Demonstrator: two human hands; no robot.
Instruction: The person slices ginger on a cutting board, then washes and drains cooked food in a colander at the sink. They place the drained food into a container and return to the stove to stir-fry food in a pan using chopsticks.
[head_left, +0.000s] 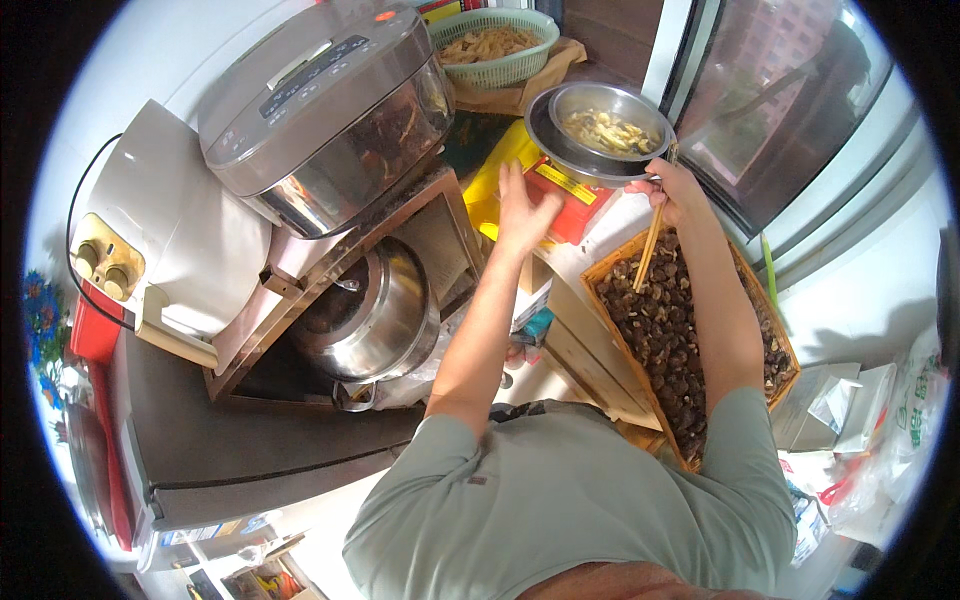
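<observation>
My right hand (673, 187) grips wooden chopsticks (651, 244) and the near right rim of stacked metal bowls (546, 131). Pale yellow pieces of food (609, 133) lie in the upper bowl. My left hand (527, 210), its fingers spread, is beside a red packet with a yellow label (574, 187); whether it touches the packet is unclear. A yellow bag (484, 199) lies next to it. Beneath my right forearm, a rectangular woven basket (622, 335) holds many dark dried mushrooms (660, 322).
At left are a large grey cooker (315, 105), a white appliance with two knobs (180, 225) and a lidded steel pot (397, 315) on a shelf. A green plastic basket (502, 73) stands at the back; a window frame (675, 60) borders the right side.
</observation>
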